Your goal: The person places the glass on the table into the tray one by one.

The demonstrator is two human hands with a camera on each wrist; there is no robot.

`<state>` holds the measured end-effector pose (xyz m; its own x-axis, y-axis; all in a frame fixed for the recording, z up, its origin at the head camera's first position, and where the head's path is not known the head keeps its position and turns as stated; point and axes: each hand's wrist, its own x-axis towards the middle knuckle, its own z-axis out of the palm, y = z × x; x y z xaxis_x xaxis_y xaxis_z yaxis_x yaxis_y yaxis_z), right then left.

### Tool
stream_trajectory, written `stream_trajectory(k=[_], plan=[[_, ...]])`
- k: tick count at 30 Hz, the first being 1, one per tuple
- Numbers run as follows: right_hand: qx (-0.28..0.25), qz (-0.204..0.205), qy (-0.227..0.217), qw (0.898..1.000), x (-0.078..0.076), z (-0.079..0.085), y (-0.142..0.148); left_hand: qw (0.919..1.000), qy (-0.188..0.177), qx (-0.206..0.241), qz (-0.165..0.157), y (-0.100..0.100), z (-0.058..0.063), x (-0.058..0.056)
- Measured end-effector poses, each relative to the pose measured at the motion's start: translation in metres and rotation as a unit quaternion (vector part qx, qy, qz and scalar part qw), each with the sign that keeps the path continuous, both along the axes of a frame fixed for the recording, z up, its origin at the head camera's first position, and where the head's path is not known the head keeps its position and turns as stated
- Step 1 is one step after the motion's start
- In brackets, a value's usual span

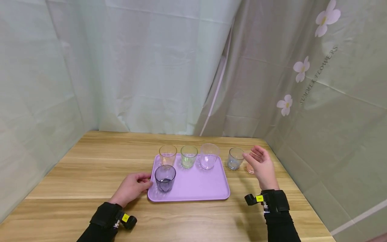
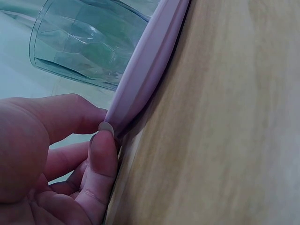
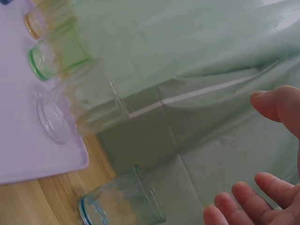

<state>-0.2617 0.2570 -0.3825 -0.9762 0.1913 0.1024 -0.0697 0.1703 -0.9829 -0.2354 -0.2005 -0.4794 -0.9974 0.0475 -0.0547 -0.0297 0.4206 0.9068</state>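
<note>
On the left edge of a lilac tray (image 1: 201,190), my left hand (image 1: 131,188) pinches the rim with its thumb and a finger (image 2: 79,112). A dark grey glass (image 1: 165,178) stands on the tray close to that hand. Along the tray's far side are an amber glass (image 1: 167,155), a green glass (image 1: 188,157) and a clear glass (image 1: 209,156). My right hand (image 1: 262,164) is raised over the table, fingers spread and holding nothing. Nearest to it are a pale blue glass (image 1: 235,158) and an orange glass (image 1: 249,168), the latter partly hidden behind the hand.
The tray lies on a wooden table (image 1: 181,222). Pale green curtains (image 1: 151,67) hang behind the table and along both sides. The right curtain (image 1: 341,134) comes close to the table's right edge.
</note>
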Motion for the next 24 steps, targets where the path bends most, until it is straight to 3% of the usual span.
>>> stream_trajectory(k=[7,24], plan=[[0.007,-0.013,-0.014,1.000,0.001,-0.001,0.012,1.0000,0.004,0.000,-0.003,0.000,0.000,-0.001],[0.007,-0.059,-0.002,0.998,-0.008,-0.007,0.040,1.0000,0.003,0.001,-0.001,0.000,0.001,0.001]])
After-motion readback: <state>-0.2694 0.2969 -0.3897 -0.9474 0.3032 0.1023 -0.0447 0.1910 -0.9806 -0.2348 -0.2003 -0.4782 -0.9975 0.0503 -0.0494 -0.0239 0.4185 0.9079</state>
